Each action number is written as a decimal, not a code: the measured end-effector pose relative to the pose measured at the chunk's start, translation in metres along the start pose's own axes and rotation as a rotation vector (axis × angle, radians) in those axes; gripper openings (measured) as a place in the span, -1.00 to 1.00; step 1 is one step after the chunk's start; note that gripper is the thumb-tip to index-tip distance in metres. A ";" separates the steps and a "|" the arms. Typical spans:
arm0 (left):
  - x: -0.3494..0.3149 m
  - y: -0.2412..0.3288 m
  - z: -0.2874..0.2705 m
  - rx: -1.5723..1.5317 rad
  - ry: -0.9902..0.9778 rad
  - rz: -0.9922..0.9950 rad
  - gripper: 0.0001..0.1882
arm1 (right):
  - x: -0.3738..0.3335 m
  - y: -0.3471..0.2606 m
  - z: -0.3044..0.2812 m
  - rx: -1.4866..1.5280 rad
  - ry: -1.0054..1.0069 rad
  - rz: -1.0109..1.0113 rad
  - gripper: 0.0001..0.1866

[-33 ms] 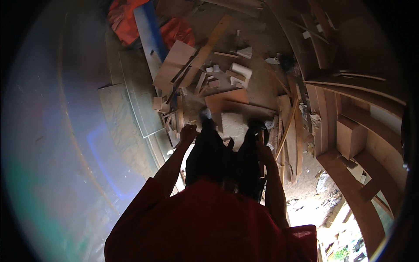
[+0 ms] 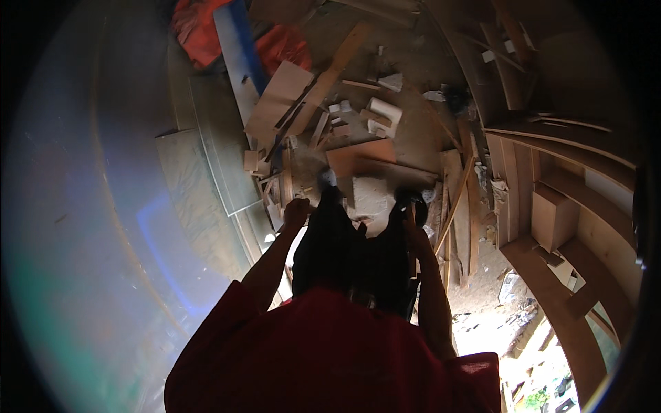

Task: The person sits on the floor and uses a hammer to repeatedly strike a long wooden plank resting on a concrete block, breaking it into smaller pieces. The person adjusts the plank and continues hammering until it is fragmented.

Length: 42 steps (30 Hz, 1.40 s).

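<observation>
left hand (image 2: 297,210) is hanging at the person's side, curled into a loose fist; nothing is showing in it. right hand (image 2: 413,219) is hanging low on the other side, in shadow against the dark trousers (image 2: 351,248); cannot tell whether it is curled or pinching anything.

change: set against the frame just before, nothing is showing as moved. both hands are sitting in the same places and the litter is lying as it was, so no thing is being picked up or put down.

nearest things: small offcuts (image 2: 268,184) are lying just beyond the left hand, apart from it. long strips (image 2: 454,203) are lying just outside the right hand, not touching it. a flat board (image 2: 361,157) is lying ahead, between the two hands and past the feet. white blocks (image 2: 382,111) are lying further ahead.

containers: no bin or box is showing. the curved frame (image 2: 585,206), well out from the right hand, is forming open bays; one bay is holding a wooden block (image 2: 551,219), the rest are reading as bare or too dark to tell.
</observation>
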<state>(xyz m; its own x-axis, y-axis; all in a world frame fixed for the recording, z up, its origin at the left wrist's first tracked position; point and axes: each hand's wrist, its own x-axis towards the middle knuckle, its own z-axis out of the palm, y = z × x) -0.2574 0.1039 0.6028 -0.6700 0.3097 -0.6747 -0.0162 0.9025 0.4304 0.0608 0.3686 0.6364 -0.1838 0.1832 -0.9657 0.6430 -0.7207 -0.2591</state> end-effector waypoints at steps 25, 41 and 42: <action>0.060 0.174 -0.014 0.007 -0.601 0.331 -0.68 | -0.144 -0.010 0.099 0.731 0.415 -0.263 -0.65; 0.011 0.382 0.243 0.515 -0.818 0.541 -0.68 | -0.047 0.105 -0.178 1.232 0.390 -0.075 -0.58; 0.016 0.388 0.258 0.573 -0.785 0.553 -0.68 | -0.041 0.103 -0.188 1.226 0.370 -0.051 -0.58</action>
<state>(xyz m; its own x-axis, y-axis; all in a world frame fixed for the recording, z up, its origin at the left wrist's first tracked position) -0.0833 0.5364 0.6047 0.1787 0.6318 -0.7542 0.6189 0.5237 0.5854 0.2744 0.4131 0.6462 0.1554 0.2604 -0.9529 -0.4973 -0.8129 -0.3032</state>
